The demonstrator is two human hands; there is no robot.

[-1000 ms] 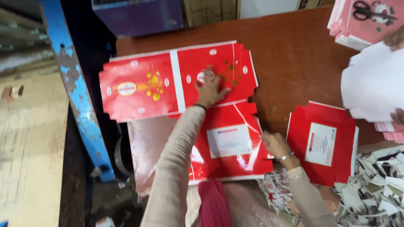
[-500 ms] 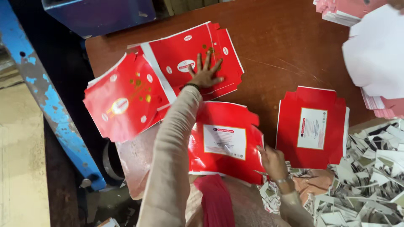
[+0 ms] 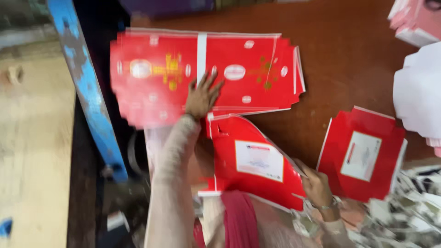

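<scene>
My left hand [image 3: 201, 95] lies flat with fingers spread on a stack of large red flattened carton sheets [image 3: 161, 73] at the far left of a brown table [image 3: 349, 69]. My right hand [image 3: 316, 184] grips the right edge of another red carton sheet with a white label [image 3: 250, 158], which is lifted and tilted close to my body. A third red carton piece with a white label [image 3: 360, 154] lies flat on the table to the right of that hand. The picture is motion-blurred.
A blue metal post [image 3: 87, 87] stands left of the table beside a pale floor. White sheets [image 3: 420, 101] and pink stacks [image 3: 415, 23] sit at the table's right edge. A heap of paper scraps [image 3: 404, 211] lies at the lower right.
The large red sheets under my left hand have swung from slanted to lying level across the table's left end. My right hand has raised the labelled sheet's edge.
</scene>
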